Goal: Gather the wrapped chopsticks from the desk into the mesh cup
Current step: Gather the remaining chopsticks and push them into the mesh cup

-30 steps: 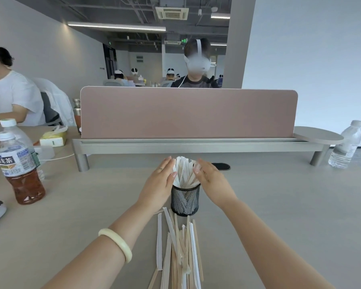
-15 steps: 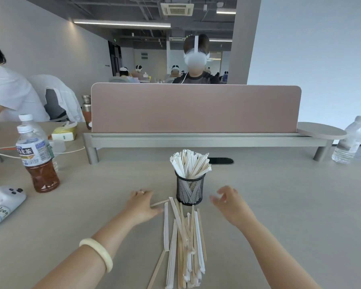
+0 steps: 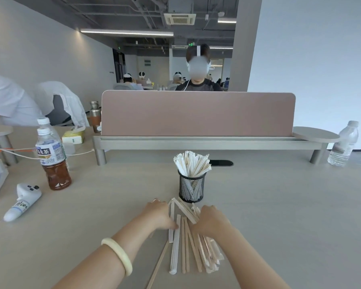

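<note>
A black mesh cup (image 3: 191, 189) stands upright mid-desk, with a fan of wrapped chopsticks (image 3: 191, 163) sticking out of its top. Just in front of it lies a loose pile of wrapped chopsticks (image 3: 188, 245), paper-white and tan, pointing toward me. My left hand (image 3: 157, 214) rests palm down on the pile's left edge. My right hand (image 3: 212, 221) presses on the pile's upper right, fingers curled over several sticks. Whether either hand has actually gripped any sticks cannot be told. A pale bangle (image 3: 118, 254) is on my left wrist.
A tea bottle (image 3: 52, 161) and a white controller (image 3: 22, 202) sit at the left. A pink divider (image 3: 198, 113) on a grey shelf crosses the back. A water bottle (image 3: 344, 144) stands far right. A black cable slot (image 3: 221, 163) lies behind the cup.
Both hands left the chopsticks in the cup, drew back toward me and came down onto the loose pile, closing in from either side.
</note>
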`<act>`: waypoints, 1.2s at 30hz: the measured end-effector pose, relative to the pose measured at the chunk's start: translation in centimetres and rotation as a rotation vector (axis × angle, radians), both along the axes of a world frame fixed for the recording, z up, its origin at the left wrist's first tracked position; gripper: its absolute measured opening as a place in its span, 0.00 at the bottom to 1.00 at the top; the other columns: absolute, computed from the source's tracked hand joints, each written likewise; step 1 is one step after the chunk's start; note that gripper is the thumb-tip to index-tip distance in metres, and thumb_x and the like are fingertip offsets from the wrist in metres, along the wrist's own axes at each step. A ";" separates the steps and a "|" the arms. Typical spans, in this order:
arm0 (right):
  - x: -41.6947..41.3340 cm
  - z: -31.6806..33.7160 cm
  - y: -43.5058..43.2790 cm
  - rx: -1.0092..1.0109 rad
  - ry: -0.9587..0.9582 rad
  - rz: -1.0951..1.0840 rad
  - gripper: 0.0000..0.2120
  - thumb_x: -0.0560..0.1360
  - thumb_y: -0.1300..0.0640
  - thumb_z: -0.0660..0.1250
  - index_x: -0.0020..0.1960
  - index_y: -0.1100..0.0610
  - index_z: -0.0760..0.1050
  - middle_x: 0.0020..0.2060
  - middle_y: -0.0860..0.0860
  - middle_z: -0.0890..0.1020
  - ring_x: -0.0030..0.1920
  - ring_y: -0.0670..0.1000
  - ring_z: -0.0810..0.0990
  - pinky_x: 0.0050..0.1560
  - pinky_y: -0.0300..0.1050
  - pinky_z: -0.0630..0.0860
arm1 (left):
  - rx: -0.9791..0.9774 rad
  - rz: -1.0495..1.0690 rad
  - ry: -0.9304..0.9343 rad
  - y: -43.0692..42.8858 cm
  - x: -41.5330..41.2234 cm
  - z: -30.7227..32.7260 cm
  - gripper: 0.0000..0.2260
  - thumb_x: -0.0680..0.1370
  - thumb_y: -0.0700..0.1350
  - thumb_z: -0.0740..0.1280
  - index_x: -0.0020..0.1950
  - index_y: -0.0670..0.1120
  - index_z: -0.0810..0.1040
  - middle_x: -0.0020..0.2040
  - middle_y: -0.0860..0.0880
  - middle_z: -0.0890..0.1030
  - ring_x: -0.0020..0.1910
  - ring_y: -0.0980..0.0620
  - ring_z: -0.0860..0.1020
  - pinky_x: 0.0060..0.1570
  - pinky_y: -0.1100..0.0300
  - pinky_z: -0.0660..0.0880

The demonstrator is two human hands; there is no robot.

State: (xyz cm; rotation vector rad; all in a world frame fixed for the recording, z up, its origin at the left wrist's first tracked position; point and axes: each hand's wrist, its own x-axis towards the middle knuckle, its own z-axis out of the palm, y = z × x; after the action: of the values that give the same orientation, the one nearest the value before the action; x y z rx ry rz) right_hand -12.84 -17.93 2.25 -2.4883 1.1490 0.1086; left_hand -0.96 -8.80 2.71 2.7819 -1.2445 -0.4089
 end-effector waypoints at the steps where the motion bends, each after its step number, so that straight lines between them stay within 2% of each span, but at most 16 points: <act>1: -0.1 0.1 -0.1 0.018 0.000 0.012 0.09 0.72 0.54 0.64 0.40 0.57 0.67 0.52 0.55 0.76 0.55 0.58 0.77 0.45 0.43 0.72 | 0.001 -0.007 0.000 0.1 -0.3 0.1 0.25 0.72 0.54 0.68 0.62 0.42 0.70 0.66 0.41 0.70 0.66 0.43 0.69 0.59 0.58 0.68; 3: -0.2 0.3 -0.3 0.034 0.014 0.026 0.10 0.72 0.57 0.64 0.37 0.57 0.64 0.44 0.53 0.73 0.49 0.55 0.74 0.40 0.41 0.69 | 0.016 0.000 -0.002 0.1 -0.8 0.2 0.22 0.71 0.52 0.67 0.60 0.42 0.71 0.64 0.41 0.71 0.62 0.44 0.72 0.55 0.58 0.71; 5: 0.1 0.3 -0.4 0.017 0.024 0.033 0.07 0.72 0.58 0.65 0.41 0.58 0.66 0.41 0.52 0.72 0.50 0.55 0.75 0.43 0.42 0.68 | 0.028 0.015 -0.006 -0.2 -1.2 0.3 0.22 0.71 0.51 0.67 0.59 0.41 0.72 0.63 0.42 0.71 0.60 0.44 0.74 0.54 0.58 0.72; 9: 0.4 0.4 -0.7 0.022 0.043 0.057 0.09 0.74 0.60 0.62 0.38 0.59 0.63 0.37 0.51 0.69 0.51 0.57 0.77 0.44 0.42 0.68 | 0.006 0.004 -0.050 -0.7 -1.8 0.4 0.17 0.74 0.46 0.64 0.61 0.40 0.71 0.63 0.41 0.73 0.63 0.44 0.73 0.57 0.58 0.71; 11: 0.2 0.4 -1.3 0.077 0.036 0.069 0.11 0.73 0.62 0.59 0.33 0.57 0.61 0.33 0.52 0.70 0.44 0.55 0.74 0.38 0.40 0.69 | 0.006 -0.002 -0.067 -0.8 -1.8 0.3 0.16 0.75 0.43 0.63 0.61 0.39 0.70 0.63 0.41 0.74 0.63 0.43 0.73 0.58 0.57 0.71; 13: -0.2 0.3 -1.9 0.214 -0.045 0.043 0.09 0.71 0.65 0.56 0.32 0.57 0.63 0.29 0.53 0.73 0.34 0.55 0.74 0.29 0.38 0.66 | 0.006 0.011 -0.068 -0.8 -1.5 0.0 0.17 0.74 0.41 0.64 0.61 0.39 0.69 0.63 0.41 0.74 0.62 0.42 0.74 0.57 0.56 0.71; 15: -0.7 0.2 -2.6 0.397 -0.177 -0.010 0.08 0.70 0.67 0.54 0.34 0.58 0.65 0.27 0.54 0.71 0.26 0.52 0.70 0.25 0.37 0.65 | 0.003 0.010 -0.062 -0.8 -1.4 -0.2 0.17 0.73 0.40 0.64 0.61 0.38 0.69 0.62 0.40 0.74 0.61 0.42 0.74 0.56 0.56 0.71; 18: -1.4 -0.1 -3.5 0.626 -0.313 -0.021 0.06 0.72 0.67 0.55 0.38 0.58 0.65 0.29 0.54 0.70 0.26 0.49 0.68 0.22 0.37 0.65 | -0.009 0.011 -0.049 -0.7 -1.3 -0.2 0.15 0.73 0.39 0.64 0.59 0.38 0.70 0.61 0.41 0.76 0.59 0.42 0.76 0.52 0.56 0.72; 23: -2.2 -1.0 -3.6 0.785 -0.465 0.008 0.06 0.73 0.65 0.57 0.40 0.55 0.65 0.26 0.49 0.65 0.22 0.45 0.62 0.22 0.35 0.58 | -0.033 0.048 0.007 -0.3 -0.9 -0.2 0.15 0.73 0.40 0.64 0.58 0.37 0.71 0.61 0.39 0.75 0.57 0.41 0.76 0.53 0.55 0.73; 26: -3.0 -1.1 -3.3 0.870 -0.584 0.060 0.08 0.76 0.60 0.61 0.40 0.53 0.66 0.25 0.46 0.63 0.23 0.44 0.59 0.21 0.34 0.55 | -0.022 0.053 0.026 0.0 -1.1 0.0 0.16 0.73 0.40 0.63 0.59 0.35 0.70 0.62 0.38 0.70 0.52 0.40 0.77 0.51 0.54 0.73; 28: -3.6 -0.5 -3.2 0.885 -0.654 0.093 0.09 0.77 0.58 0.62 0.39 0.53 0.66 0.25 0.45 0.61 0.23 0.44 0.58 0.22 0.33 0.53 | -0.037 0.059 0.065 0.2 -1.0 0.0 0.14 0.74 0.40 0.62 0.57 0.37 0.69 0.62 0.38 0.71 0.55 0.40 0.76 0.47 0.55 0.72; 30: -4.0 -0.1 -3.2 0.898 -0.730 0.101 0.07 0.79 0.56 0.61 0.42 0.54 0.69 0.25 0.45 0.61 0.23 0.44 0.58 0.23 0.34 0.53 | -0.055 0.069 0.110 0.6 -0.6 0.2 0.07 0.75 0.40 0.59 0.52 0.41 0.65 0.58 0.37 0.74 0.55 0.39 0.76 0.43 0.56 0.68; 31: -4.2 0.0 -3.3 0.905 -0.764 0.098 0.06 0.79 0.55 0.60 0.44 0.55 0.70 0.25 0.45 0.61 0.23 0.44 0.58 0.23 0.34 0.53 | -0.061 0.089 0.128 0.9 -0.3 0.2 0.06 0.76 0.38 0.57 0.51 0.41 0.63 0.54 0.38 0.75 0.51 0.40 0.76 0.41 0.56 0.67; 33: -4.4 -0.2 -3.4 0.903 -0.819 0.085 0.08 0.80 0.53 0.58 0.46 0.56 0.70 0.25 0.45 0.61 0.22 0.43 0.58 0.21 0.33 0.54 | -0.056 0.131 0.150 1.8 -0.1 0.3 0.13 0.76 0.36 0.54 0.61 0.39 0.62 0.44 0.41 0.74 0.39 0.43 0.75 0.36 0.55 0.68; 34: -4.4 -0.4 -3.5 0.891 -0.842 0.074 0.09 0.80 0.52 0.58 0.45 0.56 0.70 0.24 0.44 0.61 0.22 0.43 0.57 0.21 0.33 0.54 | -0.028 0.139 0.147 2.4 -0.2 0.5 0.18 0.76 0.35 0.52 0.66 0.38 0.59 0.42 0.42 0.74 0.36 0.44 0.75 0.35 0.54 0.70; 36: -4.4 -0.6 -3.6 0.865 -0.880 0.060 0.10 0.80 0.52 0.58 0.44 0.56 0.69 0.23 0.44 0.61 0.21 0.43 0.57 0.21 0.33 0.54 | 0.030 0.119 0.094 3.5 -0.9 0.5 0.20 0.78 0.36 0.50 0.70 0.38 0.57 0.52 0.40 0.76 0.48 0.43 0.79 0.45 0.52 0.74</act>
State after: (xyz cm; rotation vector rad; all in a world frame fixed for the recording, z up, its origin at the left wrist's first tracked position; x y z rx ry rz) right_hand -17.21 -21.53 1.64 -1.5030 0.4743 -0.3646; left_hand -1.87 -5.30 3.22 2.8069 -1.0560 -0.5459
